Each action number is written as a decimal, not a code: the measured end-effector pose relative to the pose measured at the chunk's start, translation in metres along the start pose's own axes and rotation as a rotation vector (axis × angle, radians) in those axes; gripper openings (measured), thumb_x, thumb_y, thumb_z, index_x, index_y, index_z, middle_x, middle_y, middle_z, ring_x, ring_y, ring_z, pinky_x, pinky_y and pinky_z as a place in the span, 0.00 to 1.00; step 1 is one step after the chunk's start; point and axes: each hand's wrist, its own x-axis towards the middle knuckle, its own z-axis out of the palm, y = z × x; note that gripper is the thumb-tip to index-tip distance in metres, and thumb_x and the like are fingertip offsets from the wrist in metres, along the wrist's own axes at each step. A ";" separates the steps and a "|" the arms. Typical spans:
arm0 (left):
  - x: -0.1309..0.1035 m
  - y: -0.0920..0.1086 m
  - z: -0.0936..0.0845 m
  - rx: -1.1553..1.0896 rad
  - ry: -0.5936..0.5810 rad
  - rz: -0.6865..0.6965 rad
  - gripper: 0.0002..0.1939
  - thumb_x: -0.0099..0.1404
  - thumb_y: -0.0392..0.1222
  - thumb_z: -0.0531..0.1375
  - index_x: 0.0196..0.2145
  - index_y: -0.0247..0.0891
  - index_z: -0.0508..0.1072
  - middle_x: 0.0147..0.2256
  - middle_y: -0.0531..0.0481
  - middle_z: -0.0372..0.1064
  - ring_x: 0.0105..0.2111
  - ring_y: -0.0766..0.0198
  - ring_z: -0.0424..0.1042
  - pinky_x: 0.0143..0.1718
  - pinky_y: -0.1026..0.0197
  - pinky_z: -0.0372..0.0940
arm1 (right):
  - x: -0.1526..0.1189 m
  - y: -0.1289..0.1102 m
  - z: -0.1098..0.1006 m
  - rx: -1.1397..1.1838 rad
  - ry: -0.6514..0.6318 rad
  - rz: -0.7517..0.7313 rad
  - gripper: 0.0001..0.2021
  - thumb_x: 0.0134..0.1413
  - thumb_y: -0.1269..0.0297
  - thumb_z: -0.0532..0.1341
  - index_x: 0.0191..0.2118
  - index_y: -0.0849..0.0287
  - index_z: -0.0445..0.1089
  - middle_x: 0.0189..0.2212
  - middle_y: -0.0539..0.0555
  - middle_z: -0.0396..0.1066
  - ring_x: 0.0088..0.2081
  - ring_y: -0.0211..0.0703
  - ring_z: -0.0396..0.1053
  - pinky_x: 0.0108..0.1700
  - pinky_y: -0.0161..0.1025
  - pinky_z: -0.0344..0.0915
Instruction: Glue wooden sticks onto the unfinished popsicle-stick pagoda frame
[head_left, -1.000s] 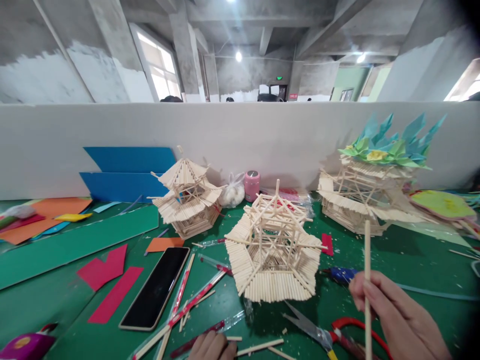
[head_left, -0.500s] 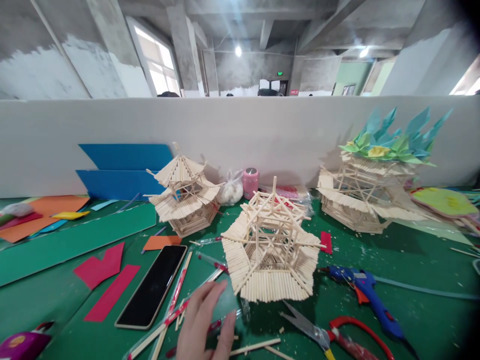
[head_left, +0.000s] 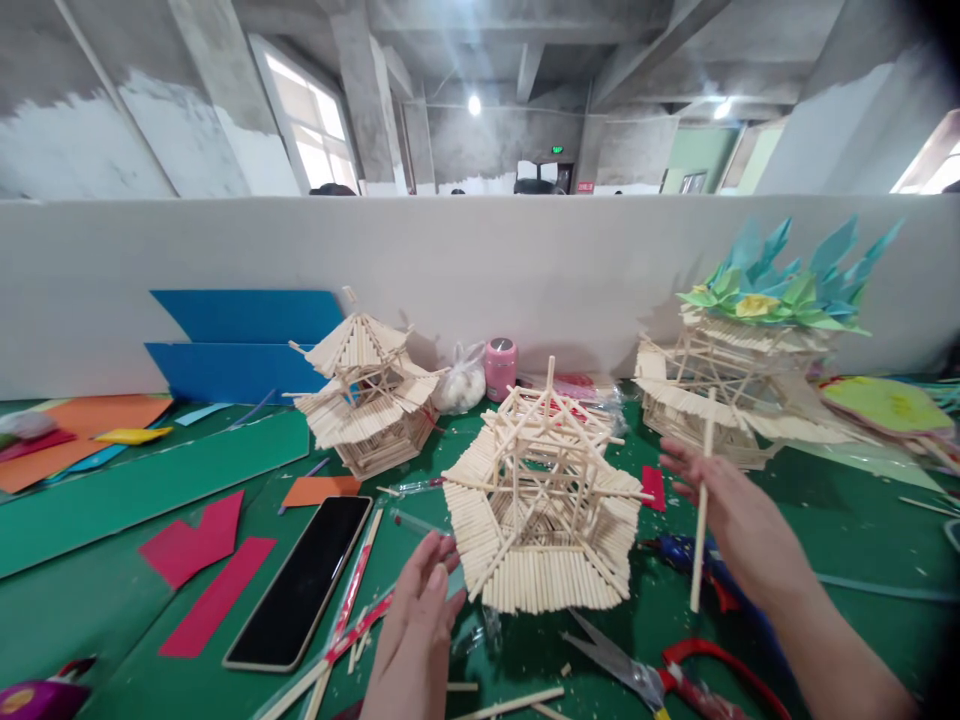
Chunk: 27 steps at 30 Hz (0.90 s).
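In the middle of the head view stands a pavilion model (head_left: 551, 575) built of thin wooden sticks, its upper frame bare and its lower roof covered. My left hand (head_left: 421, 610) is open beside the roof's left edge, fingers pointing forward; I cannot tell whether the fingertips touch it. To the model's right, my right hand (head_left: 739, 505) holds a wooden stick (head_left: 702, 520) roughly upright, with some fingers stretched toward the model. Below the right hand lies a blue glue gun (head_left: 679, 548), partly hidden by the hand and forearm. Scissors (head_left: 626, 668) with red handles lie in front of the model.
A roofed stick pavilion (head_left: 367, 400) stands back left, another topped with folded paper (head_left: 705, 410) back right. A phone (head_left: 300, 585), stick packets (head_left: 352, 590) and red paper pieces (head_left: 217, 600) lie at left. A pink jar (head_left: 501, 370) stands behind, before a white partition (head_left: 450, 260).
My right hand has come into view from the right with a wooden stick. My left hand has turned and stays near the model's left edge.
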 end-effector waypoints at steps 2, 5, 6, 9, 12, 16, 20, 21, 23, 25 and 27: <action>0.006 -0.004 0.000 -0.008 0.028 -0.031 0.25 0.50 0.54 0.57 0.43 0.40 0.64 0.51 0.38 0.62 0.51 0.46 0.60 0.41 0.50 0.61 | 0.012 0.009 0.010 0.043 -0.077 0.046 0.13 0.52 0.54 0.55 0.24 0.55 0.65 0.49 0.51 0.66 0.51 0.47 0.62 0.50 0.41 0.60; 0.011 -0.009 0.000 -0.016 0.028 -0.065 0.24 0.50 0.54 0.55 0.43 0.40 0.62 0.53 0.36 0.59 0.53 0.47 0.58 0.40 0.51 0.61 | 0.013 0.015 0.021 0.089 -0.150 0.120 0.13 0.50 0.53 0.56 0.22 0.54 0.63 0.47 0.52 0.69 0.50 0.50 0.63 0.50 0.44 0.60; 0.012 -0.010 -0.001 -0.017 0.023 -0.071 0.24 0.50 0.54 0.55 0.43 0.39 0.62 0.53 0.36 0.59 0.53 0.47 0.58 0.40 0.52 0.61 | 0.011 0.015 0.023 0.108 -0.168 0.140 0.13 0.50 0.53 0.55 0.22 0.54 0.63 0.46 0.52 0.69 0.50 0.50 0.64 0.49 0.45 0.61; 0.013 -0.011 -0.003 -0.011 0.003 -0.072 0.25 0.49 0.55 0.55 0.43 0.39 0.63 0.52 0.36 0.61 0.53 0.48 0.59 0.40 0.53 0.62 | 0.004 0.013 0.027 0.174 -0.203 0.175 0.15 0.52 0.53 0.53 0.21 0.54 0.60 0.46 0.51 0.69 0.49 0.48 0.64 0.49 0.45 0.61; 0.013 -0.011 -0.003 -0.005 -0.001 -0.069 0.24 0.50 0.55 0.55 0.42 0.41 0.63 0.52 0.38 0.61 0.53 0.48 0.60 0.41 0.52 0.62 | 0.001 0.011 0.028 0.227 -0.218 0.187 0.14 0.54 0.54 0.53 0.21 0.54 0.61 0.47 0.50 0.69 0.51 0.46 0.62 0.51 0.43 0.59; 0.014 -0.006 -0.003 -0.036 -0.004 -0.088 0.22 0.52 0.55 0.54 0.42 0.41 0.63 0.55 0.38 0.57 0.55 0.49 0.56 0.45 0.49 0.59 | -0.003 0.009 0.026 0.266 -0.226 0.201 0.14 0.55 0.55 0.52 0.22 0.54 0.62 0.48 0.50 0.68 0.54 0.44 0.59 0.54 0.42 0.56; 0.016 0.009 -0.003 -0.088 -0.058 -0.120 0.18 0.56 0.51 0.54 0.43 0.41 0.65 0.55 0.42 0.59 0.55 0.54 0.57 0.47 0.54 0.59 | -0.012 0.010 0.024 0.286 -0.234 0.214 0.14 0.53 0.55 0.54 0.22 0.53 0.64 0.47 0.50 0.69 0.54 0.47 0.59 0.57 0.46 0.52; 0.016 0.013 -0.003 -0.097 -0.085 -0.117 0.18 0.57 0.50 0.55 0.44 0.40 0.65 0.54 0.43 0.60 0.55 0.55 0.58 0.47 0.56 0.59 | -0.016 0.011 0.023 0.286 -0.238 0.225 0.13 0.53 0.54 0.54 0.23 0.53 0.65 0.48 0.50 0.69 0.54 0.47 0.59 0.57 0.46 0.50; 0.019 0.022 -0.002 -0.104 -0.136 -0.090 0.18 0.58 0.49 0.55 0.45 0.40 0.64 0.54 0.44 0.60 0.54 0.57 0.59 0.48 0.58 0.58 | -0.026 0.013 0.021 0.281 -0.237 0.238 0.11 0.53 0.54 0.54 0.29 0.53 0.69 0.50 0.50 0.66 0.55 0.47 0.57 0.59 0.46 0.48; 0.023 0.031 0.001 -0.098 -0.173 -0.064 0.19 0.60 0.49 0.55 0.46 0.39 0.64 0.54 0.44 0.60 0.54 0.58 0.59 0.48 0.59 0.58 | -0.038 0.016 0.019 0.260 -0.230 0.246 0.13 0.54 0.54 0.54 0.40 0.53 0.69 0.53 0.50 0.63 0.57 0.46 0.54 0.59 0.45 0.46; 0.030 0.038 0.005 -0.080 -0.192 -0.068 0.18 0.60 0.49 0.55 0.46 0.38 0.65 0.53 0.44 0.61 0.53 0.58 0.59 0.48 0.59 0.58 | -0.051 0.019 0.018 0.221 -0.229 0.260 0.18 0.54 0.53 0.53 0.48 0.55 0.66 0.55 0.51 0.60 0.57 0.47 0.54 0.59 0.44 0.45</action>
